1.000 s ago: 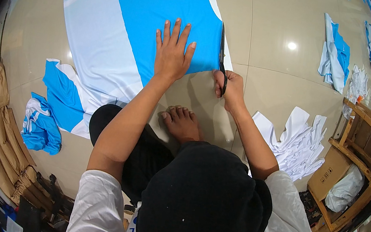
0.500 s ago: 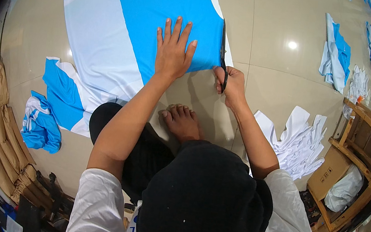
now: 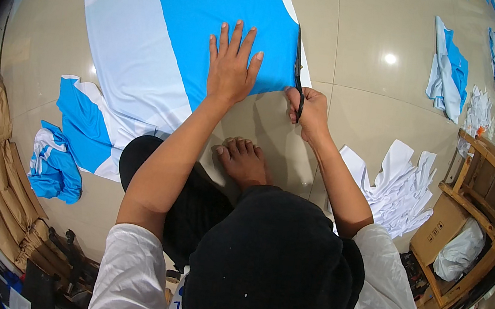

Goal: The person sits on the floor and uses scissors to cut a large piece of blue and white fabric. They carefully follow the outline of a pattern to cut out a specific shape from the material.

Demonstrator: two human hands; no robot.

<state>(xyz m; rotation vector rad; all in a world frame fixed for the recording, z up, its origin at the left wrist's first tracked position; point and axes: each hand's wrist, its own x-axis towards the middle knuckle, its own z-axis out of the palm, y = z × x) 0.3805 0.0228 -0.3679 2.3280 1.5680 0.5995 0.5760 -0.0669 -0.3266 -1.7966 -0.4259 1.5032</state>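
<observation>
A large piece of blue and white fabric (image 3: 210, 2) lies spread on the tiled floor. On its blue part my left hand (image 3: 229, 69) rests flat, fingers spread. My right hand (image 3: 309, 113) grips the handles of black scissors (image 3: 299, 59). Their blades lie along the fabric's right edge, between the blue part and a narrow white strip (image 3: 306, 63). Whether the blades are parted is hard to make out. One bare foot (image 3: 245, 161) stands on the floor below the fabric.
At the left lie a blue and white cloth piece (image 3: 84, 125) and a crumpled bundle (image 3: 59, 171). White scraps (image 3: 394, 194) are heaped right of my right forearm. A wooden frame (image 3: 487, 165) with a cardboard box (image 3: 438, 230) stands at the right; folded blue-white fabric (image 3: 449, 71) lies beyond.
</observation>
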